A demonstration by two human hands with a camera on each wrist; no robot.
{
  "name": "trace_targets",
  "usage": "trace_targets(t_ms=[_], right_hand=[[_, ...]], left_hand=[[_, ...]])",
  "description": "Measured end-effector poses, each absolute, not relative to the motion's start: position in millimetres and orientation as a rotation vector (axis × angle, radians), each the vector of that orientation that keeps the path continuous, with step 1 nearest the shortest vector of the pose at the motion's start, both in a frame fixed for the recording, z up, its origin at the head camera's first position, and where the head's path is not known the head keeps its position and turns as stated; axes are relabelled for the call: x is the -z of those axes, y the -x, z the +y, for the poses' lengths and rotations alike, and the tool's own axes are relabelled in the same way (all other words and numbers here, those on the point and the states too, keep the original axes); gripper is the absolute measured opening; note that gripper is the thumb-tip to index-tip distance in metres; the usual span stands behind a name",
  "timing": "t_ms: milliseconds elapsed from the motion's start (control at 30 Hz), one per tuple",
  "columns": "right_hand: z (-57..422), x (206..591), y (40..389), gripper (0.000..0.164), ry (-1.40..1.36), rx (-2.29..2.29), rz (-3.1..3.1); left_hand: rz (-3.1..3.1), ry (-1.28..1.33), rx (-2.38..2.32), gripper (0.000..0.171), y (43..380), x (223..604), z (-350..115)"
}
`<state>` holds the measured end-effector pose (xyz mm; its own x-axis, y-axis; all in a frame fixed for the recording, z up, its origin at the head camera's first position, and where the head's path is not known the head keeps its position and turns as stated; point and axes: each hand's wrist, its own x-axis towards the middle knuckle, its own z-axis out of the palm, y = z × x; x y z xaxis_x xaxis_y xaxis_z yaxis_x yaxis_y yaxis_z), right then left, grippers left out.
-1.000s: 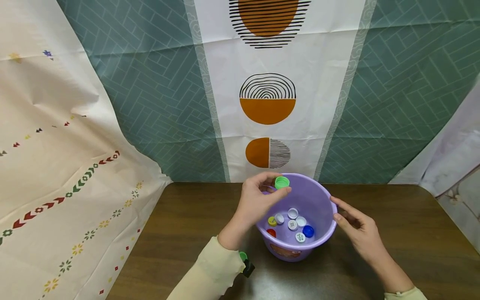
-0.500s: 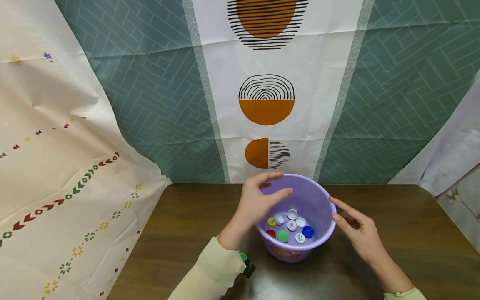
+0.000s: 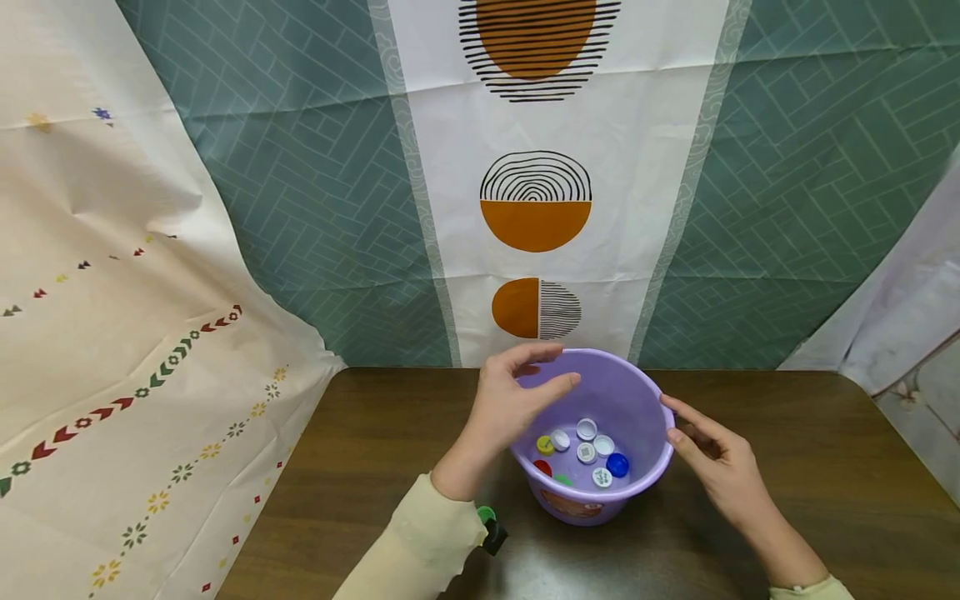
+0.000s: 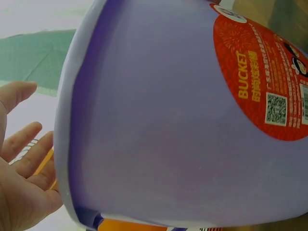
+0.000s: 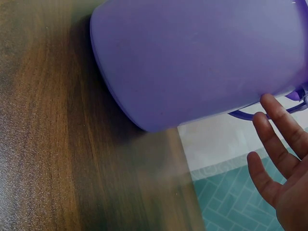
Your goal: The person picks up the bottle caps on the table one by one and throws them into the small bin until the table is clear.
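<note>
A purple plastic bucket (image 3: 611,383) stands on the table with several bottle caps on its floor. White caps (image 3: 586,452), a blue cap (image 3: 618,465), a yellow cap (image 3: 544,446) and a red cap (image 3: 542,467) lie there. A green cap (image 3: 562,481) is partly hidden by the near rim. My left hand (image 3: 504,400) hovers over the bucket's left rim, thumb and fingers apart, holding nothing. In the right wrist view my right hand (image 5: 288,163) has its fingers spread loosely, with fingertips against the bucket's outer wall, near its handle (image 5: 243,115).
A dark wooden table (image 3: 390,433) carries the bucket near its back edge. Behind it hangs a patterned green and white cloth (image 3: 337,208). Close beside the left sleeve, a green round piece (image 3: 486,514) and a black piece (image 3: 494,537) show. A red label (image 4: 260,82) marks the bucket's side.
My left hand let go of the green cap, which dropped into the bucket and came to rest near its front wall. The right hand stayed at the rim.
</note>
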<state>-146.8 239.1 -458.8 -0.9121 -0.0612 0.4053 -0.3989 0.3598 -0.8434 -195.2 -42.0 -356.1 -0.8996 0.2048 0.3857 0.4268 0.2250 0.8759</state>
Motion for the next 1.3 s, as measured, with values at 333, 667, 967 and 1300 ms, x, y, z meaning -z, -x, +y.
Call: trace_targets(t_ms=[333, 667, 967, 1300], right_hand=[[240, 460, 146, 0.046, -0.398, -1.541, -2.334], [241, 459, 147, 0.047, -0.398, -1.548, -2.337], [240, 457, 148, 0.047, -0.401, -1.564, -2.322], [239, 457, 148, 0.046, -0.407, -1.551, -2.333]], left_hand=[[-2.305, 0.581, 1.786, 0.033, 174, 335, -56], [-2.342, 0.529, 1.74, 0.035, 178, 368, -91], [-2.466, 0.605, 1.572, 0.039, 190, 418, -134], [-2.864, 0.786, 1.485, 0.048, 187, 458, -163]])
